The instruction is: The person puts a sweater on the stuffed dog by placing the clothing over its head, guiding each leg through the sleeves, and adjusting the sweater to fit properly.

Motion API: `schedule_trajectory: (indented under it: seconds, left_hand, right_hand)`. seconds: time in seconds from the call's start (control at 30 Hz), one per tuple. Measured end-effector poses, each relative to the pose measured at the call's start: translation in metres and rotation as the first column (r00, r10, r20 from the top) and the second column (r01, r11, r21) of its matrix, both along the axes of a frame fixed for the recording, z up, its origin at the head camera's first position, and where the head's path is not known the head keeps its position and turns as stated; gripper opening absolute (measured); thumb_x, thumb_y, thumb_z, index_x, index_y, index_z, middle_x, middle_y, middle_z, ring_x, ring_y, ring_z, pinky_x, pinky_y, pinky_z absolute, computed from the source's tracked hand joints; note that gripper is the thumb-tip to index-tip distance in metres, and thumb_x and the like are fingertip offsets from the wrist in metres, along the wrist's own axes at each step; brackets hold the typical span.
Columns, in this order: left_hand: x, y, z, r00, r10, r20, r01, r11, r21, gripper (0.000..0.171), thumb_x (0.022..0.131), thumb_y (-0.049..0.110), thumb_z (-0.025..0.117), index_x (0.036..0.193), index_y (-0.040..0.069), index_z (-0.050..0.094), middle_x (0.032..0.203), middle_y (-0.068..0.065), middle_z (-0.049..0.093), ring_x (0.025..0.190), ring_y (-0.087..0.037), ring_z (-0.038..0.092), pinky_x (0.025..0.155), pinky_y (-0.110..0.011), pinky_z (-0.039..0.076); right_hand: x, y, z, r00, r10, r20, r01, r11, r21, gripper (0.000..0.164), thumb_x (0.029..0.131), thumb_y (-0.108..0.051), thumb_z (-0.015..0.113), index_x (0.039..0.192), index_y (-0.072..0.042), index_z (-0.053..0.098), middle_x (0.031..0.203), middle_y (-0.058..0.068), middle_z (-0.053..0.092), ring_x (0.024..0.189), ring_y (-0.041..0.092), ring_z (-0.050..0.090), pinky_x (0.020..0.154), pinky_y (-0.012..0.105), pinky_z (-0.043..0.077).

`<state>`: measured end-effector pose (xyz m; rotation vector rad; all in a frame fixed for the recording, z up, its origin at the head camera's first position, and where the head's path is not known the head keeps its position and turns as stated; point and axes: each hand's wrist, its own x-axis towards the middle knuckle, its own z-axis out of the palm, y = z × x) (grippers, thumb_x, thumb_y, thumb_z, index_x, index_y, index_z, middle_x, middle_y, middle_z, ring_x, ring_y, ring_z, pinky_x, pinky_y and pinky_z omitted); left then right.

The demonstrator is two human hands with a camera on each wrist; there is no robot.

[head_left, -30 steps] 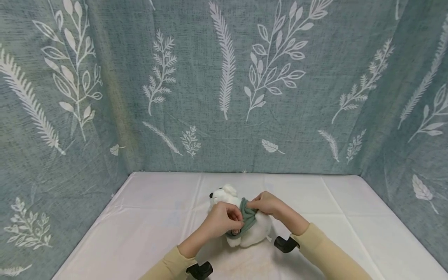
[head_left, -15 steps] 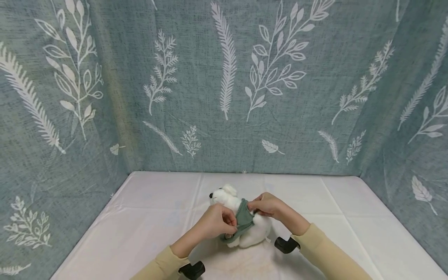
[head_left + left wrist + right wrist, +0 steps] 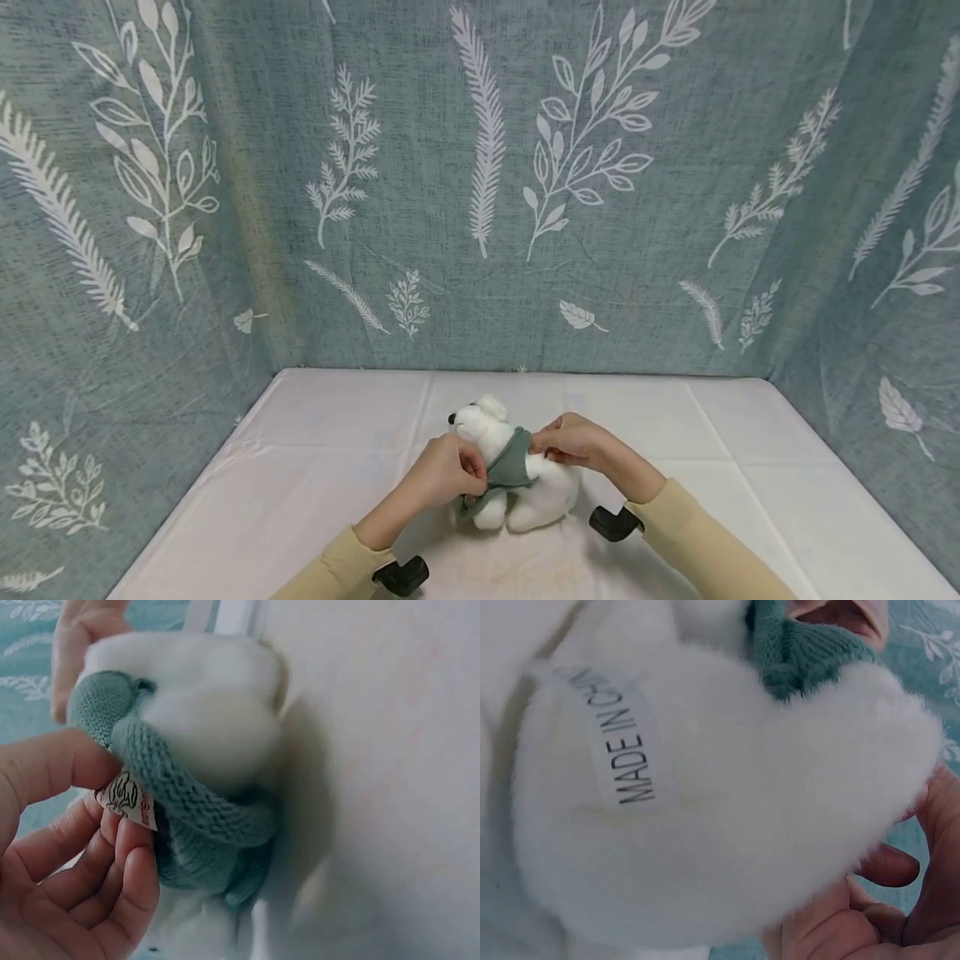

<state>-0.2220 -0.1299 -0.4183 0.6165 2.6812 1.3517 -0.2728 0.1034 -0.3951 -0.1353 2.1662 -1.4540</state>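
A white plush toy (image 3: 551,492) with a black nose rests on the table, its head toward the left. Around its front part goes a green knitted garment (image 3: 512,465) with a rolled edge. My left hand (image 3: 442,473) pinches the garment's lower edge by a cream printed label (image 3: 126,799). My right hand (image 3: 576,440) holds the toy at its back, behind the garment; part of its fingers is hidden by the plush in the right wrist view. A white tag (image 3: 622,750) reading "MADE IN CHINA" hangs at the toy's rear.
The table has a white cover (image 3: 330,467) with fold creases. Teal curtains (image 3: 420,208) with white leaf prints stand behind it and on both sides. Black wrist mounts (image 3: 615,523) sit below both sleeves.
My left hand has moved left and slightly down, drawing the garment's edge toward the toy's front. The bunched fabric now lies flatter, and more white plush shows behind it. My right hand stays nearly in place.
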Motion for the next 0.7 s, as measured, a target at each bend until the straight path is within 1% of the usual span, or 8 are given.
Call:
schedule_trajectory:
  seconds: [0.1,0.2,0.33,0.4,0.57,0.63,0.7]
  left_hand:
    - [-0.001,-0.001,0.002,0.999,0.034,-0.018,-0.034,0.999,0.01,0.014,0.068,-0.002,0.068,0.062,0.01,0.067,0.053,0.002,0.06,0.048,-0.009,0.052,0.046,-0.023,0.039]
    - [-0.003,-0.001,0.002,0.996,0.08,-0.043,-0.079,0.997,0.009,0.014,0.067,-0.002,0.068,0.06,0.01,0.066,0.052,0.003,0.058,0.047,-0.009,0.049,0.046,-0.023,0.037]
    - [-0.007,-0.003,0.002,0.99,0.13,-0.044,-0.13,0.991,0.006,0.013,0.067,-0.001,0.068,0.06,0.01,0.066,0.053,0.003,0.058,0.048,-0.009,0.046,0.047,-0.023,0.037]
    - [-0.008,-0.004,0.003,0.99,0.139,-0.031,-0.139,0.99,0.012,0.012,0.067,-0.001,0.068,0.061,0.01,0.067,0.054,0.003,0.058,0.049,-0.009,0.045,0.048,-0.024,0.037]
    - [-0.011,-0.004,0.003,0.99,0.137,-0.036,-0.136,0.99,0.022,0.012,0.068,0.0,0.067,0.063,0.01,0.067,0.054,0.003,0.058,0.049,-0.009,0.044,0.049,-0.024,0.037]
    - [-0.012,-0.004,0.002,0.994,0.102,-0.046,-0.101,0.995,0.018,0.012,0.07,0.0,0.068,0.065,0.011,0.066,0.056,0.003,0.058,0.05,-0.009,0.047,0.049,-0.024,0.039]
    - [-0.011,-0.001,0.002,0.998,0.038,-0.055,-0.037,0.999,0.015,0.012,0.073,0.0,0.068,0.069,0.011,0.065,0.061,0.003,0.059,0.054,-0.009,0.051,0.052,-0.024,0.042]
  right_hand:
    - [-0.001,0.0,0.0,1.0,0.0,-0.001,0.0,1.0,0.02,0.012,0.082,-0.011,0.064,0.071,-0.008,0.069,0.054,-0.007,0.052,0.049,0.001,0.043,0.049,0.013,0.038]
    - [-0.002,0.0,0.0,1.0,0.006,-0.006,-0.005,0.999,0.039,0.012,0.083,-0.011,0.065,0.073,-0.007,0.069,0.054,-0.007,0.051,0.048,0.001,0.043,0.049,0.013,0.038]
    - [-0.003,0.0,0.001,1.0,0.028,-0.003,-0.028,0.999,0.043,0.012,0.083,-0.011,0.066,0.073,-0.006,0.068,0.052,-0.006,0.05,0.047,0.002,0.041,0.048,0.014,0.036]
    - [-0.004,0.001,0.003,0.999,0.043,-0.002,-0.043,0.998,0.05,0.014,0.083,-0.011,0.065,0.071,-0.008,0.067,0.052,-0.006,0.048,0.046,0.002,0.038,0.047,0.014,0.034]
    - [-0.005,0.003,0.005,0.998,0.067,-0.006,-0.067,0.995,0.068,0.021,0.083,-0.012,0.065,0.062,-0.012,0.06,0.05,-0.006,0.043,0.044,0.003,0.03,0.046,0.016,0.029]
    - [-0.005,0.003,0.005,0.998,0.066,-0.006,-0.065,0.996,0.064,0.021,0.082,-0.012,0.065,0.062,-0.012,0.06,0.05,-0.006,0.043,0.044,0.003,0.029,0.046,0.016,0.029]
    - [-0.005,0.004,0.005,0.998,0.062,-0.009,-0.061,0.996,0.062,0.018,0.083,-0.012,0.065,0.065,-0.011,0.062,0.05,-0.006,0.043,0.044,0.003,0.03,0.046,0.016,0.029]
